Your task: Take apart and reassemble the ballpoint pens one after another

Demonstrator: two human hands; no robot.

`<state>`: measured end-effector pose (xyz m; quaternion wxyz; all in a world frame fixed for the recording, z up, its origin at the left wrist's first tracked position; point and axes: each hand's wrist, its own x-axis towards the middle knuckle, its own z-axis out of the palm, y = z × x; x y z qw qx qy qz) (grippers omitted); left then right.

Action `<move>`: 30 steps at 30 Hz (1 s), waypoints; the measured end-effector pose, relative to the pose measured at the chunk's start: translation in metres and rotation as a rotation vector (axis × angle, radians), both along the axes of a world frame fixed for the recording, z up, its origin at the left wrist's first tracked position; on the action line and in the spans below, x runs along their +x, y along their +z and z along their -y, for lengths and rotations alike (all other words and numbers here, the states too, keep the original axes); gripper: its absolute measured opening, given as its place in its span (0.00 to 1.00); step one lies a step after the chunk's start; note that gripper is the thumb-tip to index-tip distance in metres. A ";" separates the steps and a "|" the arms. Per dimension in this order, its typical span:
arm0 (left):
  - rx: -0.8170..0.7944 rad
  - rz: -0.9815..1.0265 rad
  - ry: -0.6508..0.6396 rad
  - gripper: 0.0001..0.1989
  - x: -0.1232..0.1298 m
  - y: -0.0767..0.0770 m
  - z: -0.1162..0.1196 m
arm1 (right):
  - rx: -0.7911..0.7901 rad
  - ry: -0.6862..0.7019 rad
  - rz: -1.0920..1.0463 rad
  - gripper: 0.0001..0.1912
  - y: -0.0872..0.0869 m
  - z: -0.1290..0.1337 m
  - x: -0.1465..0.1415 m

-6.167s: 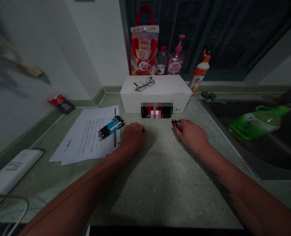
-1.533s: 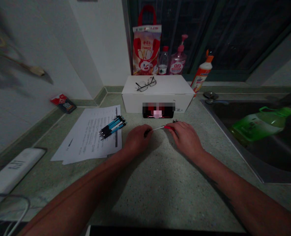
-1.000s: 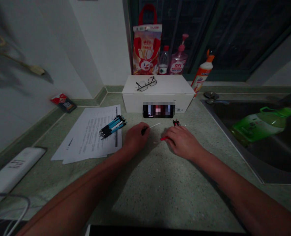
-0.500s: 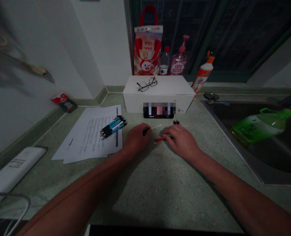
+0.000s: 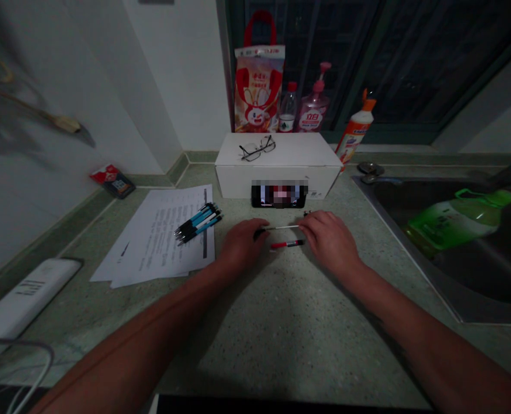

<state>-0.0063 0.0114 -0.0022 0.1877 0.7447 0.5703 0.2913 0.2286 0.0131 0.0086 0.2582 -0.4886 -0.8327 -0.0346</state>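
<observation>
Your left hand [image 5: 241, 242] pinches the refill [image 5: 281, 227] by its dark end, right hand [image 5: 330, 239] at its far end, grip unclear — it lies crosswise, the red barrel [image 5: 286, 244] just below.

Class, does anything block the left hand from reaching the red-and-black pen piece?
Nothing visible: only bare counter separates the left hand from the red-and-black pen piece; the thin white rod passes just beyond it.

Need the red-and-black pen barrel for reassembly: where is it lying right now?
In the head view, the red-and-black pen barrel lies on the speckled stone countertop between the left hand and the right hand, just below the thin white refill stretching between them.
</observation>
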 end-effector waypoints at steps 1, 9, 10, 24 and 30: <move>-0.013 0.004 0.027 0.11 0.000 0.001 0.000 | 0.000 -0.009 -0.011 0.15 0.000 -0.001 0.002; 0.017 -0.029 -0.016 0.07 0.001 0.007 0.002 | -0.009 0.017 -0.059 0.15 -0.002 -0.001 0.001; 0.014 -0.036 -0.004 0.07 0.001 0.007 0.002 | -0.008 0.003 -0.062 0.15 -0.001 -0.002 0.003; 0.085 -0.291 -0.243 0.12 -0.004 0.006 0.002 | -0.119 0.392 0.034 0.09 0.004 0.003 0.004; 0.151 -0.376 -0.358 0.10 -0.003 0.005 0.003 | -0.190 0.355 0.104 0.08 0.006 0.004 0.004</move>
